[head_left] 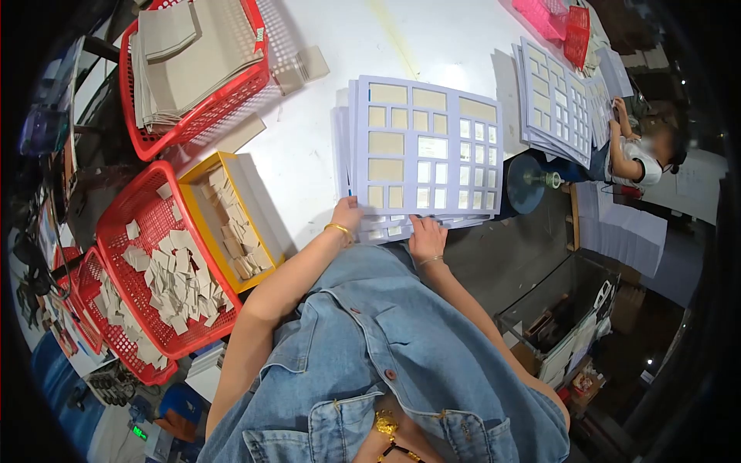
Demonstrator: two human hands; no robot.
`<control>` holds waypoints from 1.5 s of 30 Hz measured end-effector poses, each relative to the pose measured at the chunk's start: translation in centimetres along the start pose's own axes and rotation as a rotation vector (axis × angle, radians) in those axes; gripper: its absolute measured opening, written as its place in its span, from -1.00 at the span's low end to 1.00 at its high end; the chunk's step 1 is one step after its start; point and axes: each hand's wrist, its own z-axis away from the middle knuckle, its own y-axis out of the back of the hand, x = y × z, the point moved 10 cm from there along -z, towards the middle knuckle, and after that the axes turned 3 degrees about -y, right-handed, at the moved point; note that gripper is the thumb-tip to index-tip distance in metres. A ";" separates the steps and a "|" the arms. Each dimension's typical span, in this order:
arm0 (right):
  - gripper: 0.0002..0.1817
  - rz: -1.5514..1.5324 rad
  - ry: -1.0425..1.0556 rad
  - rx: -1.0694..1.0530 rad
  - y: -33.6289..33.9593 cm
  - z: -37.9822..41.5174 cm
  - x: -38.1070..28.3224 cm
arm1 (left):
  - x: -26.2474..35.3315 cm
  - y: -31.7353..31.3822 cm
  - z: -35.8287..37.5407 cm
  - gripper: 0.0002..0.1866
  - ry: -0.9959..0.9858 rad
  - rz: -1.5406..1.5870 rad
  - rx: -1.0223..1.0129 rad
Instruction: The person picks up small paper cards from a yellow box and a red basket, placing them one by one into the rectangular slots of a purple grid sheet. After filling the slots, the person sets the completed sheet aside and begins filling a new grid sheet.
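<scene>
A pale lilac board with rows of rectangular cut-outs (pixel 453 147) lies on top of a stack of similar boards at the table's near edge. Grey-beige pieces fill many of its openings; others at the right and centre show white, some with print. My left hand (pixel 346 217), a gold bangle on its wrist, is closed at the board's lower left corner. Along the lower edge, my right hand (pixel 428 238) has its fingers bent over the boards beneath, gripping their rim; its thumb is partly hidden.
Left of me are a red basket (pixel 166 320) of small grey card pieces, a yellow-edged box (pixel 272 235) of narrow pieces, and a red basket (pixel 258 58) of large grey sheets. Another board stack (pixel 557 96) stands at right, beside a seated person (pixel 637 158).
</scene>
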 end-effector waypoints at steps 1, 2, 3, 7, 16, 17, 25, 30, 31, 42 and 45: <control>-0.46 0.007 0.001 -0.020 0.0 -0.1 0.0 | 2.0 -0.2 1.8 -0.52 0.037 0.049 -0.035; -0.45 0.015 0.002 -0.037 0.0 -0.3 0.0 | 3.5 -0.4 3.0 -0.53 0.073 0.098 -0.070; -0.45 -0.028 -0.015 -0.057 -0.1 -0.4 0.3 | 4.5 -0.5 3.5 -0.55 0.039 0.089 -0.089; -0.42 -0.147 -0.067 -0.110 -1.5 -0.3 1.7 | 6.1 -1.3 4.4 -0.61 -0.142 0.162 -0.154; -0.72 -2.523 -0.897 -0.123 -5.4 0.8 6.5 | 6.6 -0.3 1.4 -0.70 -0.741 -0.170 -0.017; -0.81 -2.510 -0.923 -0.039 -4.6 0.4 7.2 | 6.9 0.2 1.8 -0.68 -0.838 -0.275 0.020; -0.78 -1.950 -0.852 0.346 3.4 -1.1 11.2 | 9.9 -1.1 4.5 -0.60 -1.085 -1.259 0.143; -0.80 -1.792 -0.795 0.473 15.2 -3.4 11.9 | 9.6 -2.1 3.6 -0.55 -1.019 -1.314 0.100; -0.81 -1.873 -0.712 0.388 14.5 -3.9 14.2 | 9.5 -2.3 3.4 -0.55 -1.008 -1.313 0.097; -0.84 -1.830 -0.417 0.781 37.7 -8.9 31.6 | 9.5 -2.7 3.1 -0.52 -0.947 -1.325 0.130; -0.87 -1.779 -0.344 0.708 37.8 -13.4 41.5 | 9.5 -2.8 3.8 -0.48 -0.884 -1.314 0.143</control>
